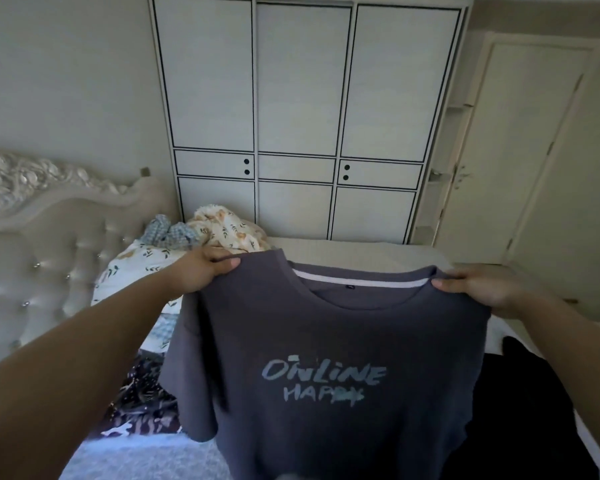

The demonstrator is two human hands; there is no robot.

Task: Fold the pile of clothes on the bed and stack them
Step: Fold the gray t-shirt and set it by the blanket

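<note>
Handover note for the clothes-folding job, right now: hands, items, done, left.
Left hand grips the grey T-shirt at one shoulder; right hand grips the other.
The shirt hangs spread, print toward the camera, above the bed.
Dark clothes lie to the right, a patterned dark garment to the left, both unfolded.
Done: shirt picked up. No folded stack visible.
Left: fold it, the rest, then stack.

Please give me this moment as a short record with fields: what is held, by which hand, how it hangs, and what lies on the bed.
held item: dark grey cotton T-shirt with pale printed words, front toward the camera
left hand: grips the shirt's left shoulder
right hand: grips the shirt's right shoulder
shirt state: unfolded, hanging above the bed
on the bed: floral cream quilt, blue checked cloth, dark patterned garment
behind: white wardrobe with black trim
</note>
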